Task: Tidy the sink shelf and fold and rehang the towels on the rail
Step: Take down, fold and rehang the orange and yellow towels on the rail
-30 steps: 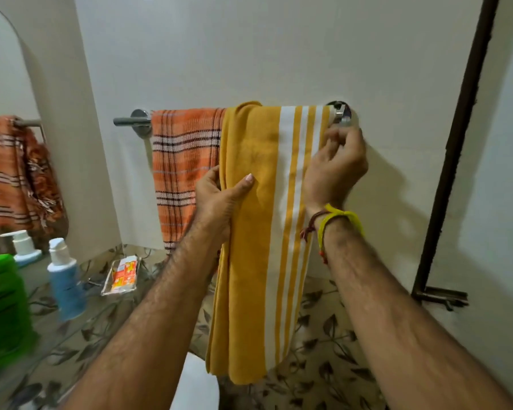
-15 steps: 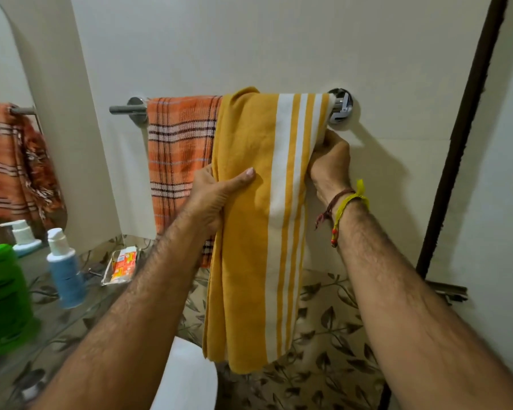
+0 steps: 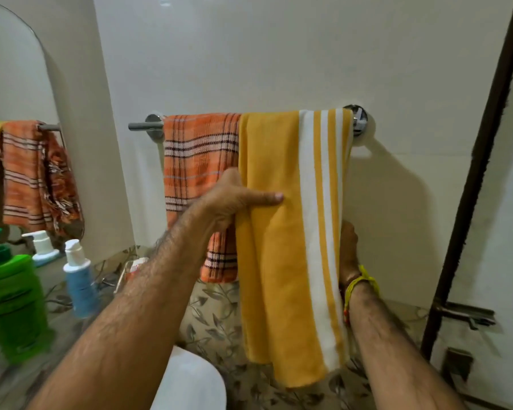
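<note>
Fingers of the left hand [image 3: 222,202] tucked behind the yellow striped towel's [image 3: 282,232] left edge, thumb stretched flat across its front at frame centre, pinching the cloth. Right hand [image 3: 348,250] mostly hidden behind the towel's right edge; finger state impossible to tell. Towel draped over the chrome rail [image 3: 144,126], just beside an orange plaid towel [image 3: 199,161] hung to its left. At lower left, on the shelf [image 3: 60,294], a green bottle [image 3: 12,303] and a blue pump bottle [image 3: 79,279].
</note>
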